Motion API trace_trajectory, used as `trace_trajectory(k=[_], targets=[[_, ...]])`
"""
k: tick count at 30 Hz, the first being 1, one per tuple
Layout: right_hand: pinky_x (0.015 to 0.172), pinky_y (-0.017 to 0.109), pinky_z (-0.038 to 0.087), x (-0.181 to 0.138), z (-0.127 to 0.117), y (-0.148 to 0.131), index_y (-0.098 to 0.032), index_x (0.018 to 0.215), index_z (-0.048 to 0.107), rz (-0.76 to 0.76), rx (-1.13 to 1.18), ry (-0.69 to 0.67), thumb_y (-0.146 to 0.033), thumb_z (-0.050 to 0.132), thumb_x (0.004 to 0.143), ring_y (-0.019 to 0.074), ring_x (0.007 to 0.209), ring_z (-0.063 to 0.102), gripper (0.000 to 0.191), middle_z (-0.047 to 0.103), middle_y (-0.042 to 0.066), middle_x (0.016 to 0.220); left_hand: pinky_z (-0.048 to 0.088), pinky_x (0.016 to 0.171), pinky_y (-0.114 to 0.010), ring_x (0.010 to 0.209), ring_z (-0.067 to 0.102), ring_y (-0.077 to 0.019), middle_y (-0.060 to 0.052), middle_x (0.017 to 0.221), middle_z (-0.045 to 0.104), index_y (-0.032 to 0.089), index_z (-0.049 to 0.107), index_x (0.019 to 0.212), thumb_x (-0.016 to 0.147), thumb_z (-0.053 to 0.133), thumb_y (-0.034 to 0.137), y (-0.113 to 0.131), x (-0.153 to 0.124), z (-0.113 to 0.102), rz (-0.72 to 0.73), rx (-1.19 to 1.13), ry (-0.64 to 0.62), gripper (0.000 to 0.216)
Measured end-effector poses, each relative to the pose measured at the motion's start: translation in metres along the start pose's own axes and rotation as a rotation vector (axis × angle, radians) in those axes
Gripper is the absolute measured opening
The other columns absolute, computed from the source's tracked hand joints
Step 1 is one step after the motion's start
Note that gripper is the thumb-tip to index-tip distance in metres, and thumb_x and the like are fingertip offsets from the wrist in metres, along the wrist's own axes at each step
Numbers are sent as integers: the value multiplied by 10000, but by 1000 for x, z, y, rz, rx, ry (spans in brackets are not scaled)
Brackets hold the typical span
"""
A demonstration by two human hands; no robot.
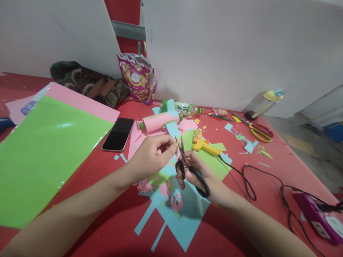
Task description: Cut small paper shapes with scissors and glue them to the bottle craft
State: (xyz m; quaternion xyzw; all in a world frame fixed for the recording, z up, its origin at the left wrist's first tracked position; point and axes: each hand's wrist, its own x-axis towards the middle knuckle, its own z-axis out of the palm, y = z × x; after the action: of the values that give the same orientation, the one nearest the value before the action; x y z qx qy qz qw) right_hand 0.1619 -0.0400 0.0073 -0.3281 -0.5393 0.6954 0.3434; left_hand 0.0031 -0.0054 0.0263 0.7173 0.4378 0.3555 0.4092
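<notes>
Left hand [154, 152] pinching what appears to be a green scrap [178, 144] beside the parted blades of the scissors [183, 152], right hand [201, 170] curled round their handles, above the blue sheet [184, 228]; judged best: short snips, turning the scrap, pinch kept clear of blades.

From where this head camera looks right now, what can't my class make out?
All in the head view:
What, if anything, the left hand pinches: too small, covered by the fingers.
The blue object: its outer end is cut off by the left edge.
The purple box: cut off by the right edge.
The green-capped bottle's small lettering: blurred.
</notes>
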Motion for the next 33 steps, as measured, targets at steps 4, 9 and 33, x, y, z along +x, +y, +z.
trace_trajectory(k=[4, 9, 33], targets=[[516, 256, 390, 0, -1, 1, -199, 887, 325, -2, -1, 1, -497, 567, 685, 81, 529, 488, 434, 420, -37, 700, 320, 465, -173, 498, 401, -62, 37, 539, 475, 138, 502, 602, 759, 421, 190, 1, 0, -1, 2, -3, -16, 184], [501, 249, 377, -1, -2, 2, -196, 884, 328, 4, -12, -6, -503, 560, 686, 81, 517, 481, 433, 425, -45, 665, 315, 463, -174, 491, 383, -60, 40, 531, 450, 138, 467, 580, 752, 421, 197, 3, 1, -4, -6, 18, -40, 188], [528, 256, 385, 0, -2, 0, -208, 856, 333, 24, 11, -16, -502, 584, 664, 73, 538, 450, 432, 375, -42, 709, 317, 446, -175, 476, 376, -60, 33, 525, 447, 137, 475, 569, 735, 433, 216, 6, 2, -8, -44, -30, -86, 188]])
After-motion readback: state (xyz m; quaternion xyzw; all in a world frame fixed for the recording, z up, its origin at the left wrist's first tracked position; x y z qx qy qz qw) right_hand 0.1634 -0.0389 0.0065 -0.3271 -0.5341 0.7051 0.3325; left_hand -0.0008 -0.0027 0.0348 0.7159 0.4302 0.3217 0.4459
